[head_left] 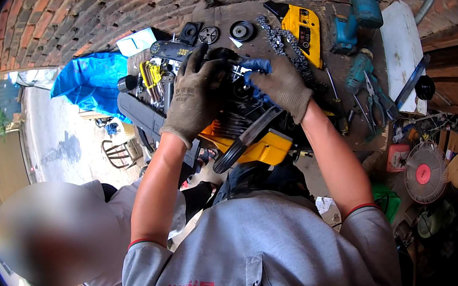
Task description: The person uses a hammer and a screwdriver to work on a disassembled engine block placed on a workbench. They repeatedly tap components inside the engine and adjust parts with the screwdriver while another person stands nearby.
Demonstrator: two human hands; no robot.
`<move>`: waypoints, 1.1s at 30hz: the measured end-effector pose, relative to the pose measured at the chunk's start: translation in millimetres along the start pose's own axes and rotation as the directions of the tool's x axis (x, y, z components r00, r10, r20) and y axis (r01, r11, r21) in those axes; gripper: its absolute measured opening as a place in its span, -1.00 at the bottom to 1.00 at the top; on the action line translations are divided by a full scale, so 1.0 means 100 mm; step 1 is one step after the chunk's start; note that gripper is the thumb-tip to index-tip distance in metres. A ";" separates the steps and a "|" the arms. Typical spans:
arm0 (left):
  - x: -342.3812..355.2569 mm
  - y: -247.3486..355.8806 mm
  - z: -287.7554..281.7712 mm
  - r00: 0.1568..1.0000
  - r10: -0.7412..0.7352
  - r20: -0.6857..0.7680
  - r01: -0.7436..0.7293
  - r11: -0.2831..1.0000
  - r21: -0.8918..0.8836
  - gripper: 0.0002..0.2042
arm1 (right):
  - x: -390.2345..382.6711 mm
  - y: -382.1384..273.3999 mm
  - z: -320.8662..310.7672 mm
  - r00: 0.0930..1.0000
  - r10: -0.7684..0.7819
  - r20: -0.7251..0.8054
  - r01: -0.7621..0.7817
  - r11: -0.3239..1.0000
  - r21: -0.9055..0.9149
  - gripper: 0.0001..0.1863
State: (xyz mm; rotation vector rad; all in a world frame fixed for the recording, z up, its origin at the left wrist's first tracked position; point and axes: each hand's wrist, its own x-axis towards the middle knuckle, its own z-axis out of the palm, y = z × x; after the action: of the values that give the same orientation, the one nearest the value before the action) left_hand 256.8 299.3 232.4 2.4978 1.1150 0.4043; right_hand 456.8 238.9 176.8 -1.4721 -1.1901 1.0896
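Note:
Both my hands wear grey work gloves and are over a partly opened chainsaw [270,147] with a yellow and black body. My left hand [193,100] lies across its upper left side, with dark-coated fingers stretched and apart. At the machine's upper right, my right hand [284,86] has its blue-looking fingers bent together near a small shiny metal part; what they pinch is too small to make out. The black chainsaw handle [248,140] slants toward me. Beyond my left fingers lies a dark guide bar [169,50]. Much of the machine's inside is hidden under my hands.
Behind the chainsaw lie a loose saw chain [282,39], a yellow cover [306,33] and a round black part [242,30]. Pliers [375,97] and teal power tools [360,70] occupy the right. A brick wall [97,4] borders the bench. Another person [108,225] is at lower left.

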 end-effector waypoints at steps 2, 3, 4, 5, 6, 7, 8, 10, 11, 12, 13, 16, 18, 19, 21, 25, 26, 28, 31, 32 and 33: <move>-0.01 -0.01 -0.02 1.000 -0.002 0.012 0.002 1.000 -0.001 -0.57 | 0.03 0.01 0.06 0.999 -0.013 -0.033 0.014 0.999 0.033 -0.74; -0.01 0.00 0.00 1.000 0.002 0.021 -0.002 1.000 -0.001 -0.57 | 0.02 -0.01 0.04 1.000 0.020 0.007 -0.020 0.999 0.034 -0.73; -0.01 -0.02 -0.01 1.000 -0.001 0.027 0.001 1.000 0.007 -0.58 | 0.03 -0.05 0.01 0.997 0.048 0.055 -0.050 0.998 0.039 -0.73; -0.02 -0.02 -0.03 1.000 -0.004 0.025 0.004 1.000 0.030 -0.58 | 0.04 -0.10 -0.02 0.992 0.071 0.107 -0.076 0.996 0.045 -0.73; -0.03 -0.02 -0.04 0.999 0.033 -0.001 -0.033 0.998 0.060 -0.58 | 0.02 -0.18 -0.04 0.984 0.100 0.149 -0.117 0.988 0.105 -0.71; -0.01 0.00 -0.04 1.000 0.016 0.006 -0.017 0.998 0.065 -0.57 | 0.03 -0.16 -0.04 0.989 0.077 0.130 -0.096 0.985 0.147 -0.66; -0.01 0.04 -0.04 1.000 -0.008 0.011 0.007 0.998 0.069 -0.56 | 0.03 -0.14 -0.03 0.992 0.055 0.117 -0.076 0.979 0.187 -0.61; 0.00 0.01 -0.05 0.999 -0.022 0.039 0.021 1.000 0.023 -0.56 | 0.03 -0.11 -0.01 0.994 0.035 0.108 -0.061 0.969 0.241 -0.65; 0.00 0.04 -0.06 0.998 -0.044 0.039 0.043 0.999 0.027 -0.58 | 0.04 -0.10 0.00 0.994 0.029 0.102 -0.055 0.962 0.267 -0.67; 0.00 0.08 -0.09 0.997 -0.064 0.040 0.063 0.998 0.031 -0.61 | 0.04 -0.10 0.00 0.989 0.069 0.131 -0.104 0.951 0.290 -0.68; 0.00 0.07 -0.07 0.998 -0.059 0.039 0.058 0.998 0.009 -0.61 | 0.04 -0.12 -0.03 0.981 0.111 0.160 -0.157 0.939 0.307 -0.70; -0.01 0.02 -0.04 1.000 -0.021 0.024 0.020 0.999 0.025 -0.60 | 0.04 -0.10 -0.02 0.978 0.126 0.169 -0.182 0.905 0.384 -0.74; -0.03 0.01 -0.04 0.999 -0.020 0.030 0.018 0.998 0.062 -0.60 | 0.04 -0.12 -0.03 0.967 0.178 0.182 -0.236 0.891 0.387 -0.75; -0.02 0.01 -0.04 0.999 -0.016 0.035 0.013 0.997 0.078 -0.59 | 0.03 -0.17 -0.03 0.961 0.208 0.183 -0.264 0.885 0.384 -0.76; -0.01 0.03 -0.05 0.999 -0.023 0.039 0.021 0.998 0.054 -0.58 | 0.04 -0.17 -0.03 0.959 0.215 0.185 -0.273 0.877 0.395 -0.75; -0.02 0.03 -0.06 0.998 -0.038 0.051 0.036 0.999 0.029 -0.58 | 0.05 -0.20 -0.03 0.957 0.225 0.181 -0.272 0.912 0.308 -0.75; -0.02 0.02 -0.06 0.998 -0.035 0.052 0.033 0.999 0.040 -0.58 | 0.05 -0.21 -0.03 0.952 0.239 0.193 -0.291 0.901 0.322 -0.76; -0.03 0.01 -0.04 0.998 -0.031 0.052 0.028 0.998 0.060 -0.58 | 0.06 -0.21 -0.04 0.939 0.265 0.218 -0.329 0.878 0.347 -0.76; -0.05 0.00 -0.02 0.999 -0.039 0.033 0.035 0.993 0.111 -0.58 | 0.07 -0.17 -0.04 0.944 0.224 0.241 -0.303 0.880 0.367 -0.76; -0.05 0.00 -0.01 0.999 -0.040 0.025 0.037 0.990 0.138 -0.58 | 0.08 -0.17 -0.03 0.942 0.233 0.243 -0.308 0.886 0.347 -0.75; -0.04 -0.01 -0.02 0.999 -0.024 0.035 0.021 0.995 0.093 -0.58 | 0.09 -0.15 -0.02 0.946 0.212 0.247 -0.293 0.884 0.363 -0.76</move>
State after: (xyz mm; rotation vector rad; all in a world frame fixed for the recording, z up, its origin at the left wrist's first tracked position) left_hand 252.7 297.6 232.9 2.5587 1.1716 0.3060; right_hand 457.7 249.0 191.3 -1.2391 -0.8516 1.5897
